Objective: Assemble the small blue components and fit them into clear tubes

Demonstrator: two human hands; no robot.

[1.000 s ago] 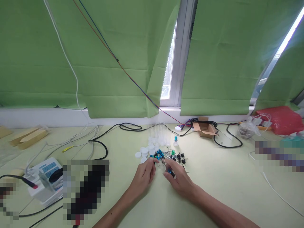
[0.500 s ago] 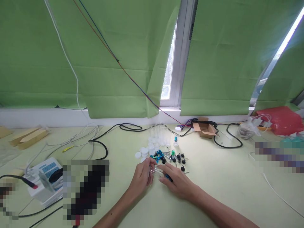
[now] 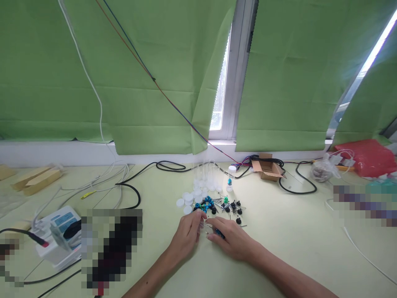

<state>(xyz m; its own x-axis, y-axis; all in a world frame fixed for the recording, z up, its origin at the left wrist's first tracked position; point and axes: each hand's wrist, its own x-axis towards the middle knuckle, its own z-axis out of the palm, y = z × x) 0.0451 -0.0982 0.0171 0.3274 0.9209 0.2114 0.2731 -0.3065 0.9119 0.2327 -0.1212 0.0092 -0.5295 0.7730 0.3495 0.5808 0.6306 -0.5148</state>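
My left hand (image 3: 187, 232) is closed around a clear plastic tube (image 3: 202, 225), mostly hidden behind its fingers. Facing it from the right, my right hand (image 3: 233, 237) has its fingers curled round a blue metallic part (image 3: 219, 233) with thin metal bits at the tube's end. How far the part sits inside the tube I cannot tell. Just beyond my fingers lies a pile of blue metallic parts (image 3: 207, 203), beside one green part (image 3: 226, 200) and several black knobs with metal rods (image 3: 238, 221). White round caps (image 3: 187, 210) are heaped to the left.
Several clear tubes (image 3: 206, 178) stand upright behind the pile. To their right is a capped tube (image 3: 230, 180) with a blue part inside. An open cardboard box (image 3: 269, 169) and black cables (image 3: 297, 191) lie at the back. A white power strip (image 3: 57, 238) sits on the left.
My left hand has shifted slightly right, towards my right hand, and less of the clear tube shows between them. The pile and the standing tubes look the same.
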